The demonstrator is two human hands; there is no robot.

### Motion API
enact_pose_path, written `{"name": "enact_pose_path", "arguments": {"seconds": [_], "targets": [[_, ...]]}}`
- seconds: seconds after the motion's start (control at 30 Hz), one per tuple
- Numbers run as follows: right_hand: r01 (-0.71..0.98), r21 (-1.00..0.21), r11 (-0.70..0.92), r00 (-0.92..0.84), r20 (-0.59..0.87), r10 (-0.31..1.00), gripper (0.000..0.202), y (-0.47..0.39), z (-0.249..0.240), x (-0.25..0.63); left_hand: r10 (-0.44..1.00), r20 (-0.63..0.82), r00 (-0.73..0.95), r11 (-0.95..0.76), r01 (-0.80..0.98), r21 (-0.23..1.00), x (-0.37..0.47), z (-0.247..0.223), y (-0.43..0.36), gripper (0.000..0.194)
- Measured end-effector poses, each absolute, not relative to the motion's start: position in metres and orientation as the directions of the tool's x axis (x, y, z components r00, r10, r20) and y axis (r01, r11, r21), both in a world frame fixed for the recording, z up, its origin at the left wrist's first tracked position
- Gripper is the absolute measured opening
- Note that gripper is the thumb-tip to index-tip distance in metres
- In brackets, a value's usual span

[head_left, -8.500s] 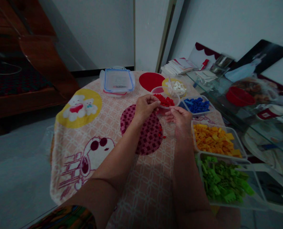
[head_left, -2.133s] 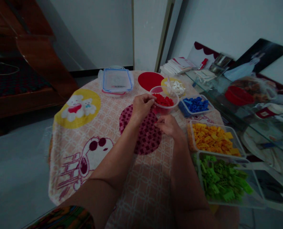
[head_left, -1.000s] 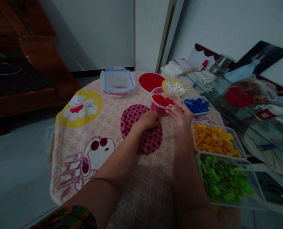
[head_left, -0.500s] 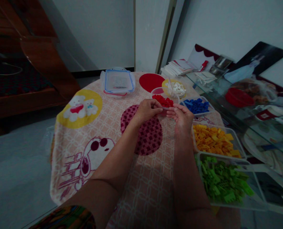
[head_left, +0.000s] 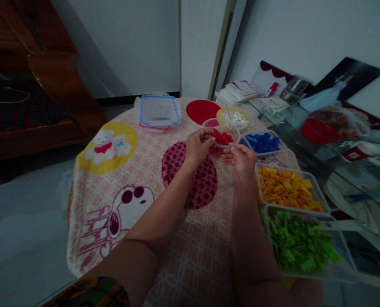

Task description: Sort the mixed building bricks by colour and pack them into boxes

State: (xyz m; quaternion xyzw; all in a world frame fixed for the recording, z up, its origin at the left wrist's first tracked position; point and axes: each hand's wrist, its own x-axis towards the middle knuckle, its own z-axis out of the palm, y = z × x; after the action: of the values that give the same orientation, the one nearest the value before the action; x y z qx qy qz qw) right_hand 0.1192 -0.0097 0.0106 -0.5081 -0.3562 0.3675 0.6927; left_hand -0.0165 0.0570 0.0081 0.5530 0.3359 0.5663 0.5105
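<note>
My left hand (head_left: 198,147) is at the near left rim of a round clear bowl (head_left: 236,140) of small red toy bricks (head_left: 222,137). Its fingers and thumb are bent toward each other, and whatever is between them blends with the red pieces. On the bowl's near right side, my right hand (head_left: 243,160) has thumb and forefinger pinched together, its other fingers loosely stretched. Anything in that pinch is too small to make out. Just right of the bowl sits a clear tub of blue bricks (head_left: 262,143).
Clear tubs of yellow bricks (head_left: 284,187) and green bricks (head_left: 300,243) line the table's right side. White pieces (head_left: 237,120) lie behind the red bowl. A blue-rimmed lidded box (head_left: 160,111) stands at the back left. A cluttered glass shelf (head_left: 273,119) borders the right.
My left hand has shifted slightly up toward the red bricks, and my right hand has drawn a little down and left. The gap between my hands at the bowl is slightly different.
</note>
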Motion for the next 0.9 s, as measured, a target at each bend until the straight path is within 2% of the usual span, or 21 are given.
{"name": "enact_pose_path", "arguments": {"seconds": [0.13, 0.3, 0.5, 0.63, 0.7, 0.8, 0.9], "targets": [[-0.156, -0.967, 0.202, 0.478, 0.105, 0.872, 0.019, -0.012, 0.013, 0.117, 0.935, 0.317, 0.157, -0.288, -0.181, 0.94, -0.018, 0.008, 0.058, 0.035], [-0.173, -0.968, 0.181, 0.479, 0.078, 0.874, 0.022, -0.016, 0.013, 0.111, 0.948, 0.311, 0.067, -0.307, -0.066, 0.949, -0.027, 0.012, 0.057, 0.026], [-0.141, -0.978, 0.154, 0.517, 0.06, 0.854, 0.024, -0.018, 0.006, 0.107, 0.945, 0.319, -0.068, -0.288, 0.288, 0.913, -0.058, 0.01, 0.064, 0.022], [-0.133, -0.984, 0.115, 0.523, 0.029, 0.852, 0.025, -0.015, -0.003, 0.107, 0.945, 0.296, -0.136, -0.188, 0.513, 0.837, -0.075, 0.004, 0.071, 0.023], [-0.125, -0.988, 0.085, 0.523, 0.007, 0.852, 0.026, -0.014, -0.009, 0.107, 0.951, 0.257, -0.17, -0.132, 0.528, 0.839, -0.08, 0.001, 0.074, 0.025], [-0.074, -0.996, 0.041, 0.54, -0.005, 0.842, 0.027, -0.012, -0.014, 0.107, 0.932, 0.228, -0.282, -0.077, 0.46, 0.885, -0.086, -0.002, 0.079, 0.032], [0.111, -0.991, 0.069, 0.612, 0.123, 0.782, 0.029, -0.011, -0.016, 0.107, 0.87, 0.28, -0.406, -0.096, 0.418, 0.903, -0.096, -0.004, 0.085, 0.036]]}}
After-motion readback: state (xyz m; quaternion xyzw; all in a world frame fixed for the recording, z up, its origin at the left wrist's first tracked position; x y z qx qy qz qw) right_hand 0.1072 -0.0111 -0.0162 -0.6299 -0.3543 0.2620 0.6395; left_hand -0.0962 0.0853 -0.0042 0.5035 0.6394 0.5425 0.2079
